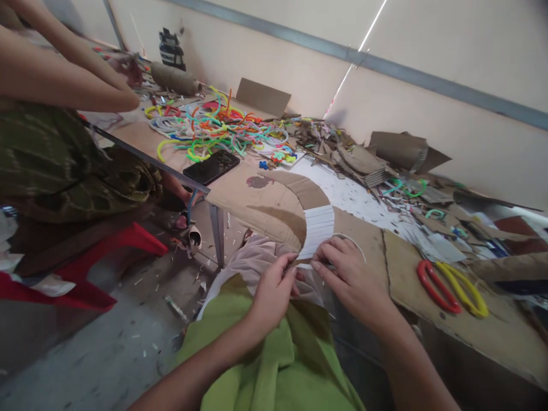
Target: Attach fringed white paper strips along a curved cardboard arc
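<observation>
Pinching the near end of the curved cardboard band (pixel 307 193) at the edge of the desk (pixel 139 138), left hand (pixel 274 286) and right hand (pixel 343 267) should hold it steady, keeping the white strips (pixel 320 221) flat.

Pale wall (pixel 462 40) crossed by grey rail (pixel 411 75), grey floor (pixel 107 359) strewn with scraps (pixel 175 309), red seat (pixel 132 242) set near table (pixel 148 155).

Phone's (pixel 212 166) on the left of the worktop (pixel 137 137), pipe cleaners (pixel 218 131) heaped just behind it, scissors (pixel 456 290) way over right, cardboard strip (pixel 319 225) in between.
</observation>
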The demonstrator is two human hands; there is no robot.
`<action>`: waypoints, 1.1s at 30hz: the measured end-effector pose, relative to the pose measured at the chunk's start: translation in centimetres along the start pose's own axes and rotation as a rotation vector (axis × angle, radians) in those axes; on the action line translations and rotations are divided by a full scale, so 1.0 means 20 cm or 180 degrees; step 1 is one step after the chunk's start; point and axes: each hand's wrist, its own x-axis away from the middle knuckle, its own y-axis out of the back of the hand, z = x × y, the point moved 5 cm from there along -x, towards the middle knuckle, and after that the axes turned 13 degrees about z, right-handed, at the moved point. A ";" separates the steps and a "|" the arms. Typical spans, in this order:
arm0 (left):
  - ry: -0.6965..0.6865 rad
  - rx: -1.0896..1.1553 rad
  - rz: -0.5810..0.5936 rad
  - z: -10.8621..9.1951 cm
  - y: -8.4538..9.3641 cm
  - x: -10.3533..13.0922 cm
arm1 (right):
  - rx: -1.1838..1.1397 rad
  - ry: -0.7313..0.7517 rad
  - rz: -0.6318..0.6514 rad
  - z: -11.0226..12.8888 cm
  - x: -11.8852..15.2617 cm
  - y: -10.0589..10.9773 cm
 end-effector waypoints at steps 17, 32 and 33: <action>0.0039 0.0185 0.0055 -0.01 -0.01 0.01 | 0.0286 -0.0024 -0.0228 0.02 -0.02 -0.03; -0.0137 -0.0081 -0.0216 0.03 -0.01 0.02 | 0.0541 -0.0043 -0.0338 0.01 -0.02 -0.05; -0.0168 -0.0135 -0.0219 0.02 -0.02 0.02 | 0.0530 -0.0052 -0.0332 0.02 -0.02 -0.05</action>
